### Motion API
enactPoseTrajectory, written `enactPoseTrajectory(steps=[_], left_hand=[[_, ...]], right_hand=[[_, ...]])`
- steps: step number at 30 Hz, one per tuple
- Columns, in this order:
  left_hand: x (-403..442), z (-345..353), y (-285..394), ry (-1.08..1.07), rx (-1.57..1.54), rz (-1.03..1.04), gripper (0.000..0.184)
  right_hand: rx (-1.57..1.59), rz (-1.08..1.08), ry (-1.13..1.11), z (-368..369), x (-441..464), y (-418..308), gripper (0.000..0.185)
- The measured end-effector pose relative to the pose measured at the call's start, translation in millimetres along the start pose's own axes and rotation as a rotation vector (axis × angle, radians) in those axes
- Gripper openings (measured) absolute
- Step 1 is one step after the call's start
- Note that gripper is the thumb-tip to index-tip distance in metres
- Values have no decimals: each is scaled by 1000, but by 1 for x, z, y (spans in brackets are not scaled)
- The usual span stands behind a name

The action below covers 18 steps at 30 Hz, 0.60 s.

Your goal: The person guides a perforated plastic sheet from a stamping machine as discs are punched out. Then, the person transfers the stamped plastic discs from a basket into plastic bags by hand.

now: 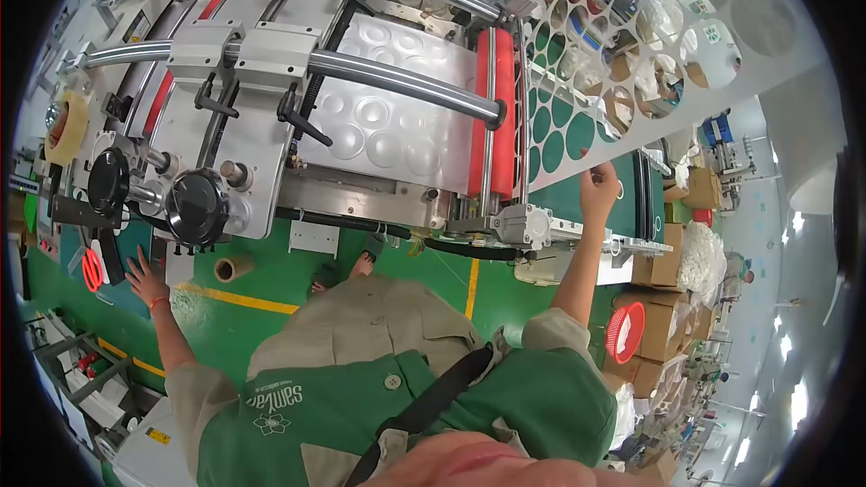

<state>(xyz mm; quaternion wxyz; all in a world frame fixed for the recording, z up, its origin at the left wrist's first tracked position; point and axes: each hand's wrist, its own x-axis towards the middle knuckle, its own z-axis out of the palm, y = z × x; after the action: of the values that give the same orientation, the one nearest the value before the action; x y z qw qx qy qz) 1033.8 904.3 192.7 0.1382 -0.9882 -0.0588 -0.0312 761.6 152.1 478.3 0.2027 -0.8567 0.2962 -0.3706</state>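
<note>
My right hand (600,192) is raised at the exit side of a roller machine. Its fingers are closed at the lower edge of a thin translucent sheet with rows of round holes (642,133), which rises to the upper right. My left hand (147,286) is open with fingers spread, low on the left, near red-handled scissors (92,269) and a teal surface (135,248). Whether it touches that surface I cannot tell. A clear sheet with round embossed domes (383,113) lies on the machine bed, reaching the red roller (505,113).
Steel rails (397,81), clamp levers and black knobs (197,206) stand over the bed. Behind the holed sheet runs a green belt (564,189). Cardboard boxes (663,257) and a red basket (624,332) are at the right. A cardboard tube (234,268) lies on the floor.
</note>
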Motion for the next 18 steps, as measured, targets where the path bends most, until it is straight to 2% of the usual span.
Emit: enactPoseTrajectory(steps=[2, 3, 5, 9, 11, 15, 18], left_hand=[[10, -3, 20, -13, -103, -194, 96], [12, -3, 27, -14, -102, -189, 96], [18, -4, 38, -155, -43, -337, 102], [22, -26, 35, -303, -140, -341, 112], [24, -28, 31, -376, -207, -320, 117], [27, -21, 28, -393, -214, -305, 119], [28, -26, 25, -380, -227, -302, 118]], right_hand=[[-11, 1, 49, -2, -4, -6, 12], [-13, 5, 49, -3, -8, -7, 12], [-4, 2, 72, -3, -14, -10, 12], [175, 121, 73, -4, -18, -3, 13], [138, 126, -12, 1, -18, 5, 16], [352, 83, -384, 28, -8, 8, 38], [298, -24, -554, 38, 12, -12, 39]])
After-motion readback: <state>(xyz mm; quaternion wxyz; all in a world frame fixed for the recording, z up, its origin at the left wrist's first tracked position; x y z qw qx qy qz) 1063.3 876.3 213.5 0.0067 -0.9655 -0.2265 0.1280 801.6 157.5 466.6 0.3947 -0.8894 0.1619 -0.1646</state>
